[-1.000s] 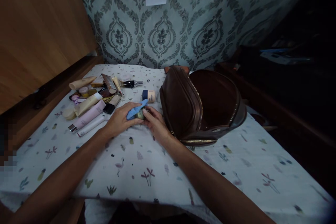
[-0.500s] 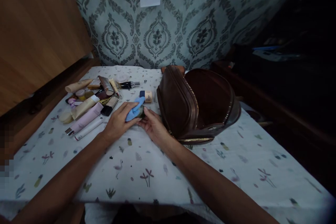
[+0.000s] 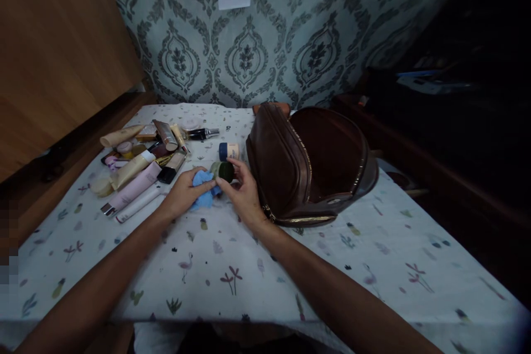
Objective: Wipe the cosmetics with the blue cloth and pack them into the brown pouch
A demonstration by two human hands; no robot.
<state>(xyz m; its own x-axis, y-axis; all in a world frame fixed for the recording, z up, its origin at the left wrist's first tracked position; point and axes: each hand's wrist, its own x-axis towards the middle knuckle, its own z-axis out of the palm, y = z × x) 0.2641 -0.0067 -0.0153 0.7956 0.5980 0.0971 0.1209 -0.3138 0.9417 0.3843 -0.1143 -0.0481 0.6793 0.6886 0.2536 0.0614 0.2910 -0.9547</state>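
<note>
My right hand [image 3: 244,196] pinches the jar [image 3: 224,170] just above the table [image 3: 232,265] beside the bag [image 3: 307,163], while my left hand [image 3: 185,194] bunches the cloth [image 3: 203,188], seemingly touching it, so I should wipe gently.

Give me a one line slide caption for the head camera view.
Left hand holds a blue cloth against a small dark-lidded jar gripped by the right hand, beside an open brown bag.

Right hand [image 3: 243,194] holds dark jar [image 3: 224,170]; left hand [image 3: 182,196] grips blue cloth [image 3: 202,187].
</note>
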